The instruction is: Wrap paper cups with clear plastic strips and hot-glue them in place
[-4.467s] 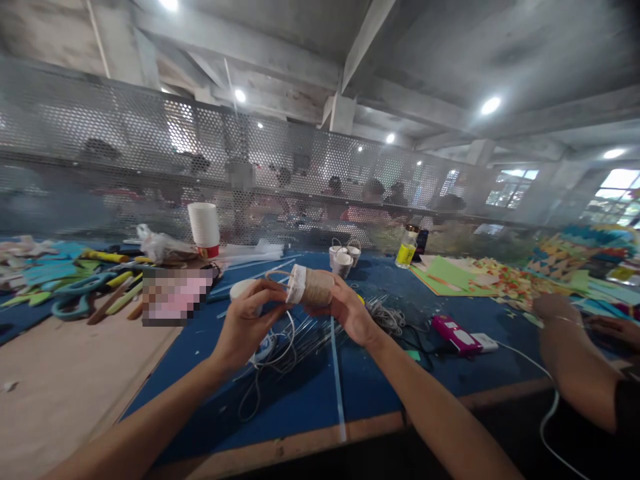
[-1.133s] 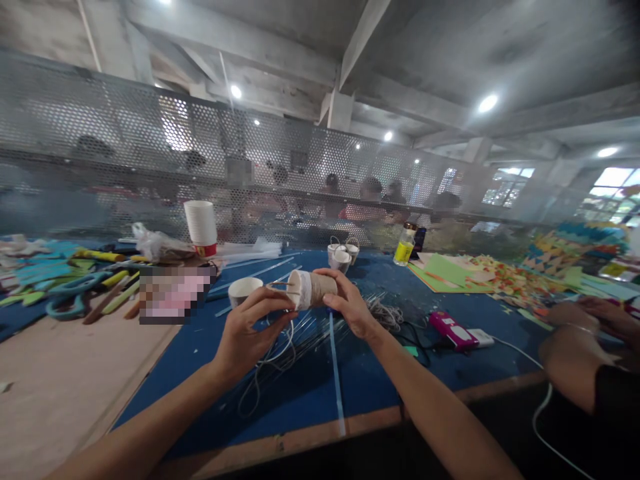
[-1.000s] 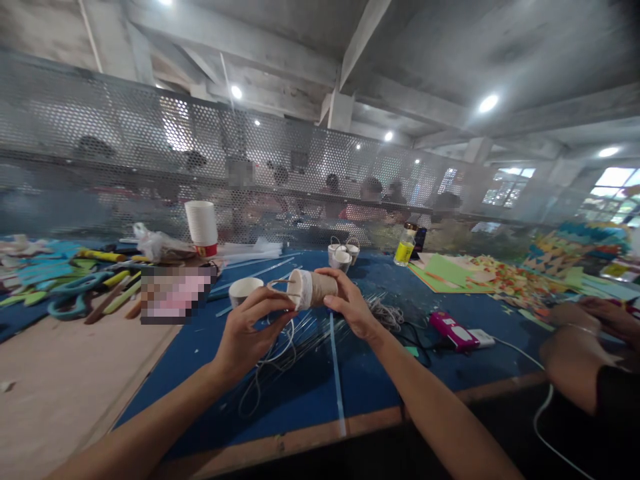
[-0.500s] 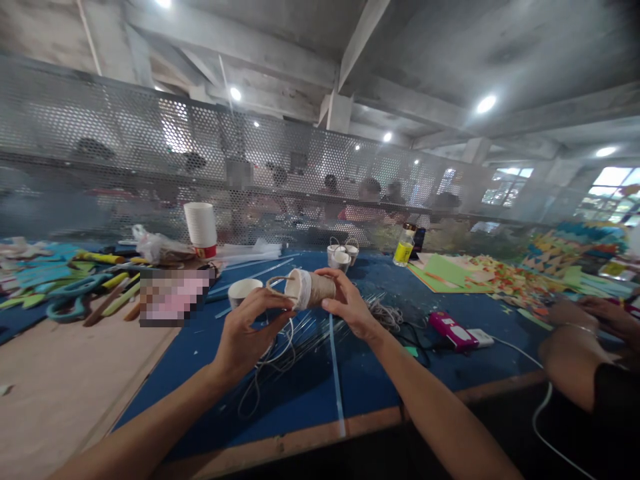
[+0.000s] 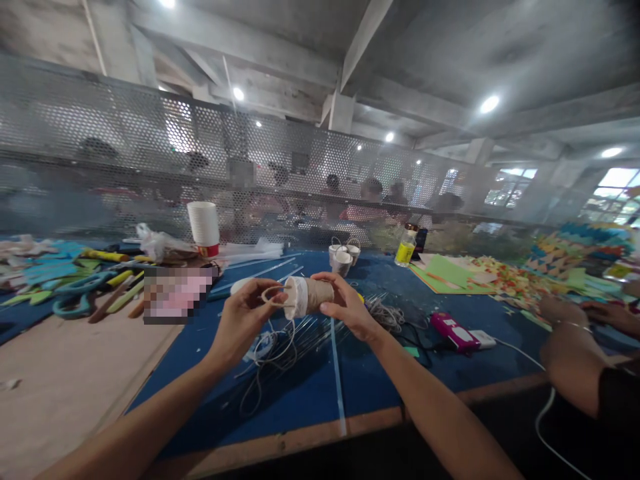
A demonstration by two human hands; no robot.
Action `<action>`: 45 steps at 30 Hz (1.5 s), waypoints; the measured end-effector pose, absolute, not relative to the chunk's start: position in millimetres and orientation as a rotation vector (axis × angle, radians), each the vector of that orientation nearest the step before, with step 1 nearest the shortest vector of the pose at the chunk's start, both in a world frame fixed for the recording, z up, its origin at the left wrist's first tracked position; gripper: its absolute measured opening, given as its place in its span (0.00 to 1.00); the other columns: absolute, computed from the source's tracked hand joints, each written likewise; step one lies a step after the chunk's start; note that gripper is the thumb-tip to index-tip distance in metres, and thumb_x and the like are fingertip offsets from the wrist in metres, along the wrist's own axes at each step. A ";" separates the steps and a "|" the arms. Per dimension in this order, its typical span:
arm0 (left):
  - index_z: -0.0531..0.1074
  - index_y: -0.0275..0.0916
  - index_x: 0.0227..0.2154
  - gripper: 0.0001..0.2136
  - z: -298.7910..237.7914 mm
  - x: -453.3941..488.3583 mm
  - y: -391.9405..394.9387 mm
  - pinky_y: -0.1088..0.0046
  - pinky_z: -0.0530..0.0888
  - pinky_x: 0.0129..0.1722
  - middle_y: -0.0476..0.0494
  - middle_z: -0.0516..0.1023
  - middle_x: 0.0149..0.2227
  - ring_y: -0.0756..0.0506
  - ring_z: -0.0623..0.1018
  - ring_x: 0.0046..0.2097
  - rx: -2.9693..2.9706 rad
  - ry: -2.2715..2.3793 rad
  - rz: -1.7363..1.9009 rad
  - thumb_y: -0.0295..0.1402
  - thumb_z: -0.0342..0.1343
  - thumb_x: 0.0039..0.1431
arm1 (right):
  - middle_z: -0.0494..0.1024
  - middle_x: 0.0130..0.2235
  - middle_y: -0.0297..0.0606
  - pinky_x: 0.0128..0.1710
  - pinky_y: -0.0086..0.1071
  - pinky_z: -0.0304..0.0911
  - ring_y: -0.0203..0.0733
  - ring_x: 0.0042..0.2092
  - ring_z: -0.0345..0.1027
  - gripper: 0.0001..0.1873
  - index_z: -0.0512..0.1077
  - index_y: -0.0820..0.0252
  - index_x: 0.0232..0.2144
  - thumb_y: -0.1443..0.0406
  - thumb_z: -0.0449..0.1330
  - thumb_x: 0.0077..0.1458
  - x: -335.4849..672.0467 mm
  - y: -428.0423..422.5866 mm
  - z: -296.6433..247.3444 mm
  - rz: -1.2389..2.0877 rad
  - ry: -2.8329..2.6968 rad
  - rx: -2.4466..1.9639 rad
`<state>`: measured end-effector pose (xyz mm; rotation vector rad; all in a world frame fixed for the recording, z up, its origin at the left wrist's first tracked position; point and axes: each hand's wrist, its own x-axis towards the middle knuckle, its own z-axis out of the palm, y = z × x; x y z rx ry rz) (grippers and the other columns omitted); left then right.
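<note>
cup (image 5: 317,295) is held sideways above the blue desk (image 5: 380,400), its long axis running nearly level from left hand (image 5: 243,317) to right hand (image 5: 353,312), its mouth facing the left one. left thumb and fingers pinch the looped handle (image 5: 275,303); right thumb and fingers clasp the base end. coarse tan twine wraps the round body, and a white, lacy band (image 5: 301,296) rings the rim. pale cord (image 5: 273,361) curls loosely below; three small cups (image 5: 342,260) stand behind.
</note>
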<state>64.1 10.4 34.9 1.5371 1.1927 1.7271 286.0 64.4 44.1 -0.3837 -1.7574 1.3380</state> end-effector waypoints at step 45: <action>0.79 0.36 0.28 0.12 39.8 65.8 10.5 0.75 0.75 0.37 0.46 0.82 0.32 0.49 0.78 0.34 1.128 0.938 1.510 0.36 0.73 0.45 | 0.74 0.52 0.41 0.52 0.38 0.65 0.47 0.53 0.68 0.30 0.69 0.55 0.54 0.58 0.69 0.49 290.8 65.4 50.0 1.289 -1.776 -0.335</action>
